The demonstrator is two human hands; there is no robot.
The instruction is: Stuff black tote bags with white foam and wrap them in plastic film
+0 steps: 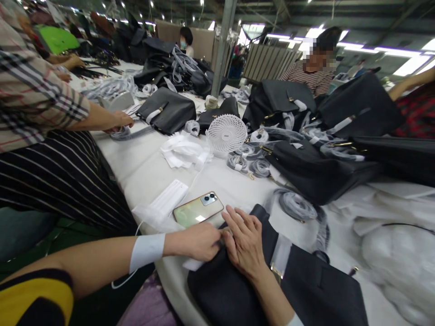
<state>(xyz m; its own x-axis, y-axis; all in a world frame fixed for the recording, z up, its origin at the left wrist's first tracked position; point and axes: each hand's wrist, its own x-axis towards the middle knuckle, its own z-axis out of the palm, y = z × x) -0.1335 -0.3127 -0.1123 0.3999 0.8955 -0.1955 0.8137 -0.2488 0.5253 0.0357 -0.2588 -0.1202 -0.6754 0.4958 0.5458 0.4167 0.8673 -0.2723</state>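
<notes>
A black handbag lies on its side at the table's near edge, with a gold buckle and a whitish wrapped strap across it. My left hand, with a white band round the wrist, is closed at the bag's upper left edge; what its fingertips grip is hidden. Right beside it, my right hand rests on the bag with its fingers stretched out, its thumb near the left fingertips. Just beyond my hands lie a phone, back up, and a white face mask. A plastic-wrapped strap coil sits beyond the bag.
A white fan stands mid-table beside white paper strips and wrapped strap coils. Black bags pile up on the right, with a clear plastic bundle nearer. At left, a co-worker's hand touches a strap coil.
</notes>
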